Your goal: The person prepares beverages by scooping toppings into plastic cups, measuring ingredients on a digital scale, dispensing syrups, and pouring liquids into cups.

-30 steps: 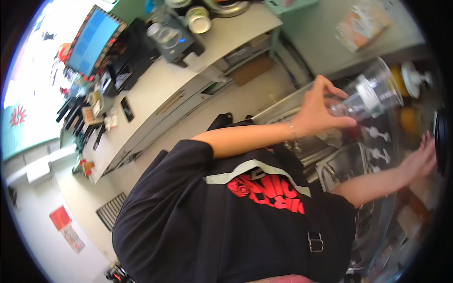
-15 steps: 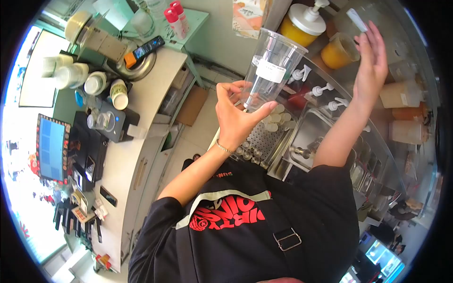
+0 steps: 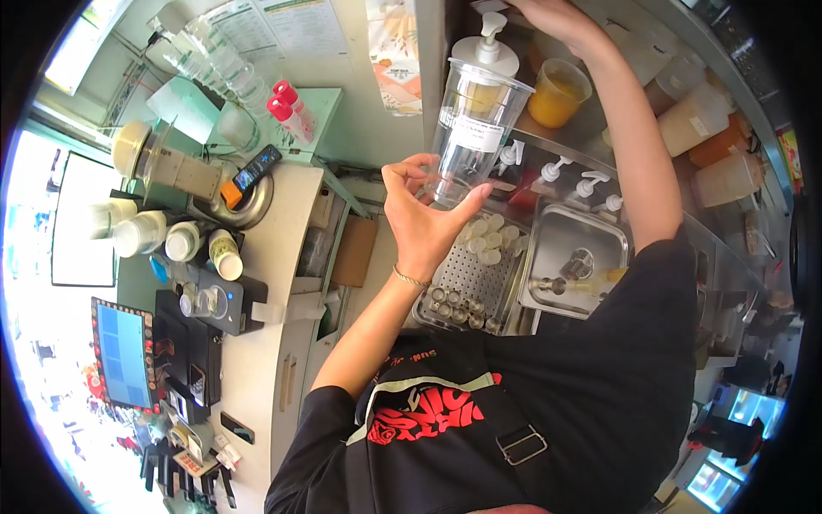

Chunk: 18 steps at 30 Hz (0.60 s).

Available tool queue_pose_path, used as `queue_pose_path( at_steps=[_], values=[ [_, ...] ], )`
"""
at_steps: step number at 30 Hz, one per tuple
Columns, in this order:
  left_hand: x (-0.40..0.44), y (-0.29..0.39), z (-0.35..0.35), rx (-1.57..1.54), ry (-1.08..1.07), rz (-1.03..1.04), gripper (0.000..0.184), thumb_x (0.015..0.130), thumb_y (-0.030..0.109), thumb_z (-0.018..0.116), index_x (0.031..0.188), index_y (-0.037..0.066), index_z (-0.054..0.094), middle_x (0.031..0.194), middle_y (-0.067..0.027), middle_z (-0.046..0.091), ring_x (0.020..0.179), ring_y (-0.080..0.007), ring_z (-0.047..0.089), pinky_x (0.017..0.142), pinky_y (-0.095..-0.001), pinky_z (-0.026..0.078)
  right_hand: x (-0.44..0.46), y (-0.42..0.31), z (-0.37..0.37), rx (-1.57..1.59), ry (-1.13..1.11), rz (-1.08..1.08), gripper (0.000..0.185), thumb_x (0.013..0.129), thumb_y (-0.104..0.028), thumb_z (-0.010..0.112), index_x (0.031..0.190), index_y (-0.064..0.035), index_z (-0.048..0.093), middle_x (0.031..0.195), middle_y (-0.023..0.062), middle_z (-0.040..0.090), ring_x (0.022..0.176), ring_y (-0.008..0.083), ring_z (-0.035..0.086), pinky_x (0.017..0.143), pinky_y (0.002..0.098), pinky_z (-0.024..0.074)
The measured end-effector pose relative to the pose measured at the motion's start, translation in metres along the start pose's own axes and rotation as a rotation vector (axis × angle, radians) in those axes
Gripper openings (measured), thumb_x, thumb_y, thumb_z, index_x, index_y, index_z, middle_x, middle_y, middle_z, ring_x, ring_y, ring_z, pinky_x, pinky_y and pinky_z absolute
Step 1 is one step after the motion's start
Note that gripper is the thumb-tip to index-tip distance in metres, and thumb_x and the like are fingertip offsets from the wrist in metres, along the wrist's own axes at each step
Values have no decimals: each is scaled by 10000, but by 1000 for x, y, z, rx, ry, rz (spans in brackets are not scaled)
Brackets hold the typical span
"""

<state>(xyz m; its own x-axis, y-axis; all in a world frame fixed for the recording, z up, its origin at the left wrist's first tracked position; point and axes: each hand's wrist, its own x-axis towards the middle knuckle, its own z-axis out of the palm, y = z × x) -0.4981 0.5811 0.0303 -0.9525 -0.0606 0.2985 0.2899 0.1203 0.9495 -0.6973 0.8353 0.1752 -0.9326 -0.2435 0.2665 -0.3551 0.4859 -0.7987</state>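
Note:
My left hand (image 3: 421,210) is wrapped round the lower part of a tall clear plastic cup (image 3: 469,163), thumb on one side and fingers on the other. The cup stands nearly upright, its wide rim at the top, and carries a printed white label (image 3: 476,135). No drink shows inside it. At the top edge of the view, my right hand (image 3: 556,21) reaches past a white pump dispenser (image 3: 486,56), with its fingers partly cut off. A small white piece (image 3: 490,5) shows near those fingertips; whether they hold it is unclear.
A tub of orange-yellow contents (image 3: 558,92) stands beside the pump. Below are several pump heads (image 3: 555,169), a steel sink basin (image 3: 548,224) and a perforated tray (image 3: 469,270) with small containers. On the left counter (image 3: 295,201) are stacked cups (image 3: 224,254), a remote (image 3: 257,169) and a screen (image 3: 124,355).
My right hand has moved up and left, from the right of the tub to the top edge, near the pump. My left hand still grips the cup. The view has shifted.

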Motion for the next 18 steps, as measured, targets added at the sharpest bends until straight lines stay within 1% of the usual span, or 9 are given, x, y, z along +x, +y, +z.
queue_pose_path(
  at_steps=[2, 3, 5, 6, 8, 10, 11, 14, 18],
  values=[
    [5, -2, 6, 56, 28, 55, 746, 704, 242, 982, 1076, 32, 370, 1201, -154, 597, 974, -220, 708, 795, -332, 617, 15, -12, 10, -132, -44, 135, 379, 1035, -228, 452, 1169, -24, 742, 1164, 123, 747, 1100, 231, 652, 972, 348, 490],
    [8, -1, 9, 51, 25, 65, 746, 704, 242, 982, 1076, 32, 370, 1201, -154, 597, 974, -220, 708, 795, -332, 617, 25, -10, 10, -138, -35, 130, 379, 1035, -228, 452, 1169, -24, 742, 1164, 123, 747, 1100, 231, 652, 972, 348, 490],
    [13, -1, 12, 109, 24, 62, 751, 701, 261, 983, 1067, 28, 370, 1189, -149, 606, 961, -222, 709, 790, -336, 616, 49, 8, 13, -294, -207, 189, 374, 1004, -273, 480, 1059, -24, 754, 1020, 120, 746, 961, 235, 636, 855, 399, 491],
    [15, -2, 15, 107, 22, 69, 751, 701, 261, 983, 1067, 28, 370, 1189, -149, 606, 961, -222, 709, 790, -336, 616, 58, 17, 17, -297, -200, 187, 374, 1004, -273, 480, 1059, -24, 754, 1020, 120, 746, 961, 235, 636, 855, 399, 491],
    [18, -5, 19, 48, 93, 72, 746, 655, 357, 989, 1024, 30, 430, 1115, -127, 641, 882, -208, 629, 689, -347, 531, 76, 41, 29, -395, -133, 195, 389, 999, -293, 468, 967, -13, 735, 914, 116, 714, 862, 249, 602, 774, 444, 471],
    [20, 2, 17, 111, 63, 77, 740, 679, 316, 986, 1037, 31, 404, 1156, -138, 627, 932, -221, 669, 735, -346, 562, 109, 101, 33, -485, -182, 126, 401, 1006, -301, 459, 984, 6, 716, 931, 132, 708, 857, 255, 613, 778, 440, 494],
    [22, 4, 16, 174, 36, 80, 738, 702, 275, 982, 1050, 32, 378, 1196, -148, 613, 983, -235, 709, 782, -345, 593, 122, 124, 35, -780, -251, -59, 413, 1015, -319, 457, 1024, 5, 713, 983, 155, 716, 891, 273, 630, 813, 439, 507],
    [25, -1, 19, 122, 57, 84, 732, 694, 294, 986, 1032, 38, 389, 1195, -145, 616, 981, -236, 708, 760, -336, 573, 89, 57, 34, -645, -229, 148, 419, 1020, -331, 456, 1041, -2, 714, 1020, 154, 720, 927, 263, 631, 846, 428, 499],
    [32, -8, 21, 67, 56, 67, 741, 682, 314, 990, 1017, 42, 389, 1190, -139, 615, 994, -237, 710, 737, -328, 557, 43, -11, 49, -700, -198, 225, 428, 1028, -348, 454, 1063, -11, 716, 1068, 153, 725, 975, 249, 634, 889, 413, 488]
  ],
)
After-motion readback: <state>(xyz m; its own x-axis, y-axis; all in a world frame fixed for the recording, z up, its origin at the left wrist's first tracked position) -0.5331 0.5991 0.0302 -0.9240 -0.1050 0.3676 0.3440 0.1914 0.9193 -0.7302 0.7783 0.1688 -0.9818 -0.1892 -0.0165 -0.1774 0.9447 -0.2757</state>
